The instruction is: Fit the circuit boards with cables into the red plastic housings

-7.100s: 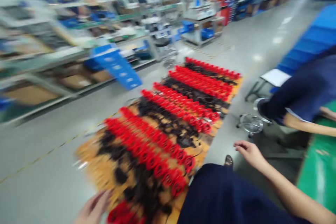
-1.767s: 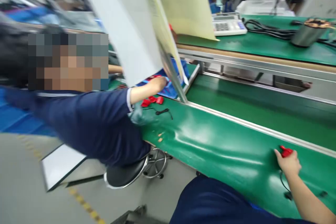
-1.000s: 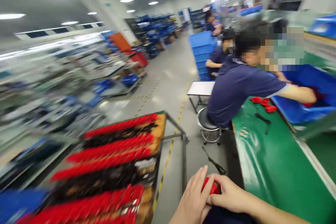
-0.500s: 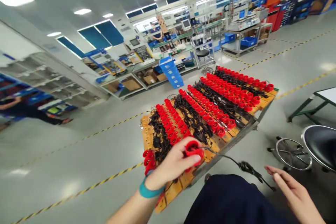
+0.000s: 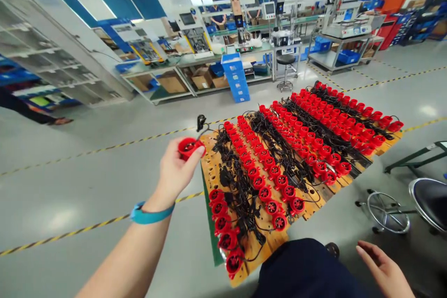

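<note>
My left hand, with a teal band at the wrist, is closed round a red plastic motor housing. A black cable trails from this housing and swings out beyond my fingers. The hand is in the air just off the left edge of a wooden board. On the board stand rows of similar red housings, with tangled black cables lying between them. My right hand hangs at the lower right with its fingers apart, touching nothing.
A stool with a wheeled base stands to the right, by a green-legged table. Ahead are stacked blue bins and a long workbench with machines. A person's leg shows at far left.
My left hand has carried the red housing left and up, from over the board's front to beyond its left edge. The cable now swings on the far side. The view has turned and levelled.
</note>
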Demonstrator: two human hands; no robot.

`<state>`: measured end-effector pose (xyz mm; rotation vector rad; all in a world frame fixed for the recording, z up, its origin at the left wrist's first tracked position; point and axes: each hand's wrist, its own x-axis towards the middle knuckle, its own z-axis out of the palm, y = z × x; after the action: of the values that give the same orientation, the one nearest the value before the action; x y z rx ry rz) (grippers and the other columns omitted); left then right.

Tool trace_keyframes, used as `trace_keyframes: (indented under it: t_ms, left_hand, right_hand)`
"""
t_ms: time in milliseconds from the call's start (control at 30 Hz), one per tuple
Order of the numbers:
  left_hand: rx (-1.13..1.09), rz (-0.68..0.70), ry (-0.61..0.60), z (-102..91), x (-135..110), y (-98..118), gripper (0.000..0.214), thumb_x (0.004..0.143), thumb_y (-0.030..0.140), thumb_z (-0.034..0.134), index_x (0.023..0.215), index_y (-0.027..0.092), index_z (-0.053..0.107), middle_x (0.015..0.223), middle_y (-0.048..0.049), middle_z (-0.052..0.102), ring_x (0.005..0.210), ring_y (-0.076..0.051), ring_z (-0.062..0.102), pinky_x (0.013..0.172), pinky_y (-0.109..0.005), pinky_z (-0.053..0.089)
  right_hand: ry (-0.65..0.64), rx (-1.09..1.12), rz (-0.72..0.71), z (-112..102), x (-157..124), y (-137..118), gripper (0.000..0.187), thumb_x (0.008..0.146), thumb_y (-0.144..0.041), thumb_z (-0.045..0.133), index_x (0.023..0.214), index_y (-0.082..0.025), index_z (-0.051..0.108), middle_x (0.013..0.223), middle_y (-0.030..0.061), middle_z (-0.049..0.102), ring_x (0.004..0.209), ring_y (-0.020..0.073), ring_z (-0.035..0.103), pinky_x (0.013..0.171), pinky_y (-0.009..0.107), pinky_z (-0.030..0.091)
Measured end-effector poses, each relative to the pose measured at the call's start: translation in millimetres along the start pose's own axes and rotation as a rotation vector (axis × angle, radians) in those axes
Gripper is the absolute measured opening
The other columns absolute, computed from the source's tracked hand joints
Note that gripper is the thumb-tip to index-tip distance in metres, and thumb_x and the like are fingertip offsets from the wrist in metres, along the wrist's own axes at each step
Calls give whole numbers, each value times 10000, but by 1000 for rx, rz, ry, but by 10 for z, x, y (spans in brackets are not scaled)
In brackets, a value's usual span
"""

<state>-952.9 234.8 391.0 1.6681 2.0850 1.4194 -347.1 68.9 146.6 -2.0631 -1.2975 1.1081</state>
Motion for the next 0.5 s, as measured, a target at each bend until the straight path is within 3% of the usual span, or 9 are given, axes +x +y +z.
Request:
trace_keyframes:
  t_ms: [133, 233, 367, 500]
  left_hand:
    - [-138, -283, -340, 262, -359, -1022, 655, 762, 670, 727, 1148, 154, 606, 1010, -71, 696, 905, -225, 646, 883, -371, 527]
    - [-158, -376, -476, 462, -649, -1558, 755, 658, 744, 766, 1077, 131, 633, 1018, -92, 705, 961, -256, 647, 960, -407, 517]
    - [-143, -424, -525, 583, -834, -1877, 871, 595, 848, 738, 1062, 120, 633, 1027, -116, 721, 978, -287, 665, 958, -429, 534]
    - [-103, -457, -562, 481, -785, -1935, 1008, 508, 915, 733, 1115, 116, 635, 1085, -137, 743, 1031, -321, 677, 967, -449, 547]
  right_hand:
    - [-71, -92, 17, 118, -121, 242, 627, 681, -745, 672, 1031, -240, 796, 1076, 101, 794, 1077, 353, 725, 966, 427, 587]
    - [-46, -126, 62, 95, -207, 381, 619, 605, -775, 673, 947, -277, 809, 1020, 95, 802, 1020, 379, 739, 911, 471, 609]
    - [10, -159, 107, 46, -330, 489, 572, 559, -771, 670, 863, -305, 805, 997, 95, 802, 987, 404, 742, 899, 525, 609]
    - [21, -207, 65, 39, -396, 610, 544, 597, -724, 670, 887, -283, 800, 1005, 108, 800, 936, 389, 748, 864, 508, 618]
